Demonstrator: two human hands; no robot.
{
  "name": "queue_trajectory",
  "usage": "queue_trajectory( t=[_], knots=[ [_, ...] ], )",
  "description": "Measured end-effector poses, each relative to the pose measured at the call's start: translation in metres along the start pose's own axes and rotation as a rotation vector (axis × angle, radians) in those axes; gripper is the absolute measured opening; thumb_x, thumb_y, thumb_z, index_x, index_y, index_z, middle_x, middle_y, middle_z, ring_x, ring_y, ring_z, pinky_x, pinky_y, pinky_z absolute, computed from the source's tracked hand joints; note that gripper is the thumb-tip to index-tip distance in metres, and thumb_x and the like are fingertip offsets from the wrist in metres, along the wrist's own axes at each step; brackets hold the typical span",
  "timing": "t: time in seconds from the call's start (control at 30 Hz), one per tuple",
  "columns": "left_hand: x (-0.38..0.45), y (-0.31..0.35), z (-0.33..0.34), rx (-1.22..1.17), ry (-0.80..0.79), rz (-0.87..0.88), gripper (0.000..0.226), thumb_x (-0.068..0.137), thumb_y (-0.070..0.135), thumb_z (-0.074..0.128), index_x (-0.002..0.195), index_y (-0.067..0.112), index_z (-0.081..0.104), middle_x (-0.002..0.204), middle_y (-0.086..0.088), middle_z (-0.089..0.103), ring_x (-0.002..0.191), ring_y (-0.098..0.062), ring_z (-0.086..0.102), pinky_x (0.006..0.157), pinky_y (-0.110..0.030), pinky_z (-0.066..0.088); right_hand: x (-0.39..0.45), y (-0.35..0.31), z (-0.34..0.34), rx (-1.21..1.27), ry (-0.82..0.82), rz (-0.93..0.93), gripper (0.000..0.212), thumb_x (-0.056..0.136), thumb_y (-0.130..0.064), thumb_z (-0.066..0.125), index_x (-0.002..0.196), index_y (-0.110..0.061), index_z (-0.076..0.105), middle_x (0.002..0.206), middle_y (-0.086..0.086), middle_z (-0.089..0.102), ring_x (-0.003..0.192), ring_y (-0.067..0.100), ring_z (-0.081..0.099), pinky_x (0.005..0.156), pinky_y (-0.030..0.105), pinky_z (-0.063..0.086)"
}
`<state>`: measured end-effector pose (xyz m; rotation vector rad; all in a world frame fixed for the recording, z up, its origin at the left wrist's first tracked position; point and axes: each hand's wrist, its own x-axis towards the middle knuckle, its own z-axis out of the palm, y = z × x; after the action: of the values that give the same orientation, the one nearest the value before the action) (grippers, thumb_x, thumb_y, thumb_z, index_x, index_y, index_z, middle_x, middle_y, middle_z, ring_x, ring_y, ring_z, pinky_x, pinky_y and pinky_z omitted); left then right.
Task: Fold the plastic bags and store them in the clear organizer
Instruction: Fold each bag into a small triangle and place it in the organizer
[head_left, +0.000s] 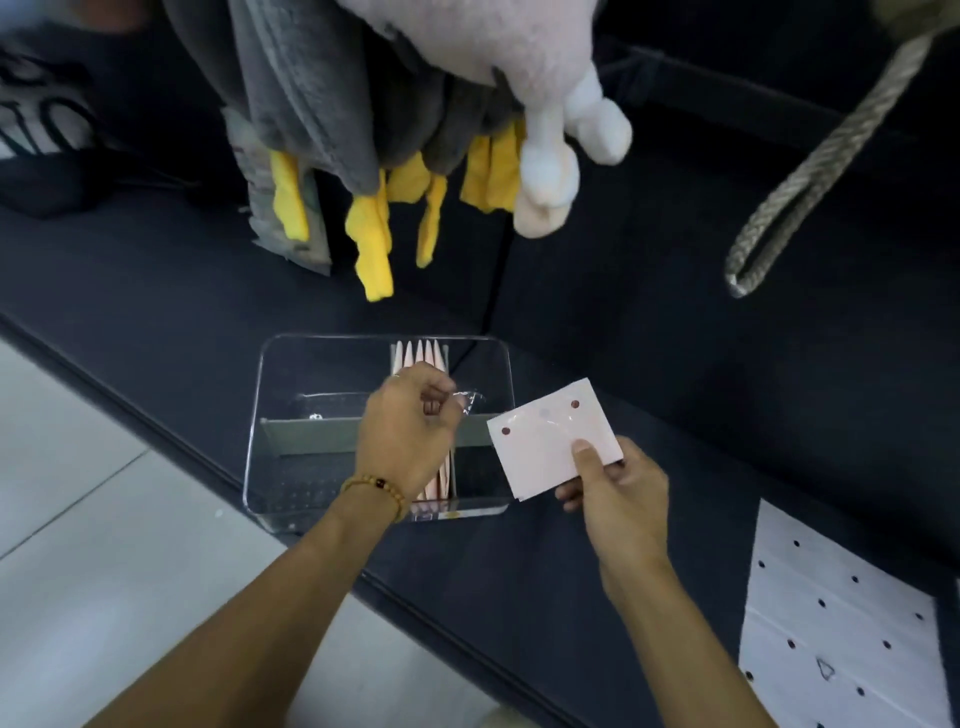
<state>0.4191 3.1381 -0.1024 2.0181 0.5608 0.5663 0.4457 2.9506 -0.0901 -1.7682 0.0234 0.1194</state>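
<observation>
A clear organizer (291, 395) sits on the dark sofa seat, with a grey divider across its middle. Several folded pale pink bags (420, 354) stand upright in a row inside it. My left hand (410, 426) hovers over that row with its fingers curled, and I cannot tell whether it holds anything. My right hand (621, 488) pinches a folded white bag with dark red dots (550, 436) just right of the organizer, thumb on top.
An unfolded white dotted bag (836, 629) lies flat on the seat at the lower right. Grey and yellow cloth (374, 182), a pale plush toy (550, 156) and a rope loop (810, 171) hang above. A pale tiled floor (104, 519) lies at the left.
</observation>
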Motion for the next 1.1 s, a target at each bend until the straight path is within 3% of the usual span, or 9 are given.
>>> queue_trajectory(
  t=[0.1,0.23,0.33,0.5,0.7,0.8,0.9,1.0,1.1],
  knots=[
    [0.016,-0.022,-0.001,0.224,0.184,0.090,0.031,0.076,0.032,0.073,0.101,0.023,0.058,0.105,0.002,0.051,0.099,-0.013,0.041,0.080,-0.023,0.040,0.013,-0.004,0.022,0.165,0.013,0.089,0.009,0.095,-0.014,0.057,0.093,-0.015,0.066,0.067,0.003,0.071,0.052,0.011,0.062,0.051,0.022,0.050],
    [0.033,-0.031,0.013,0.337,0.146,-0.020,0.071,0.066,0.051,0.075,0.122,0.018,0.047,0.119,-0.006,0.044,0.106,-0.024,0.044,0.081,-0.039,0.047,0.031,-0.010,0.050,0.314,-0.009,0.166,0.008,0.095,-0.012,0.058,0.098,-0.012,0.065,0.070,0.000,0.072,0.053,0.011,0.062,0.054,0.025,0.051],
    [0.042,-0.034,0.016,0.362,0.187,-0.024,0.053,0.072,0.035,0.073,0.115,0.015,0.051,0.112,-0.007,0.046,0.099,-0.027,0.050,0.067,-0.035,0.044,0.042,-0.012,0.065,0.355,-0.028,0.170,0.008,0.094,-0.011,0.059,0.100,-0.010,0.064,0.073,0.002,0.073,0.056,0.013,0.065,0.054,0.023,0.052],
    [0.050,-0.046,-0.002,0.130,0.264,-0.203,0.023,0.075,0.012,0.069,0.095,0.019,0.062,0.095,-0.001,0.058,0.079,-0.015,0.055,0.070,-0.023,0.041,0.056,-0.017,0.091,0.174,-0.014,0.076,0.007,0.089,-0.009,0.064,0.093,-0.015,0.063,0.072,0.000,0.073,0.061,0.015,0.071,0.051,0.020,0.053],
    [0.044,-0.046,-0.008,-0.022,0.335,-0.153,0.023,0.071,0.006,0.072,0.085,0.022,0.064,0.085,0.002,0.059,0.068,-0.001,0.054,0.059,0.001,0.038,0.057,-0.014,0.126,-0.587,-0.016,-0.464,0.003,0.089,-0.016,0.059,0.091,-0.014,0.061,0.073,-0.003,0.063,0.060,0.012,0.061,0.050,0.026,0.053],
    [0.037,-0.050,-0.010,-0.050,0.283,-0.137,0.019,0.074,0.013,0.074,0.089,0.021,0.066,0.088,0.008,0.056,0.072,0.001,0.057,0.062,-0.002,0.042,0.052,-0.012,0.139,-0.745,-0.269,-0.378,0.016,0.094,-0.028,0.055,0.104,-0.016,0.059,0.086,0.004,0.066,0.076,0.022,0.065,0.065,0.041,0.057],
    [0.034,-0.054,-0.013,-0.064,0.225,-0.114,0.015,0.077,0.018,0.073,0.090,0.024,0.069,0.088,0.012,0.058,0.078,0.005,0.057,0.063,-0.008,0.044,0.045,-0.010,0.139,-0.676,-0.229,-0.446,0.030,0.095,-0.032,0.054,0.124,-0.025,0.055,0.101,0.000,0.069,0.088,0.019,0.066,0.074,0.040,0.056],
    [0.037,-0.055,-0.016,-0.072,0.165,-0.135,0.017,0.079,0.020,0.072,0.095,0.021,0.070,0.089,0.011,0.060,0.079,0.002,0.060,0.066,-0.007,0.046,0.046,-0.008,0.139,-0.772,-0.249,-0.487,0.022,0.096,-0.028,0.051,0.116,-0.027,0.062,0.094,0.000,0.070,0.083,0.021,0.066,0.071,0.040,0.056],
    [0.039,-0.049,-0.016,-0.085,0.110,-0.175,0.017,0.082,0.019,0.070,0.099,0.019,0.069,0.094,0.002,0.064,0.084,-0.007,0.062,0.076,-0.022,0.054,0.049,-0.007,0.141,-0.777,-0.302,-0.396,0.021,0.097,-0.032,0.048,0.110,-0.028,0.064,0.088,0.000,0.069,0.079,0.020,0.065,0.072,0.038,0.055]
  ],
)
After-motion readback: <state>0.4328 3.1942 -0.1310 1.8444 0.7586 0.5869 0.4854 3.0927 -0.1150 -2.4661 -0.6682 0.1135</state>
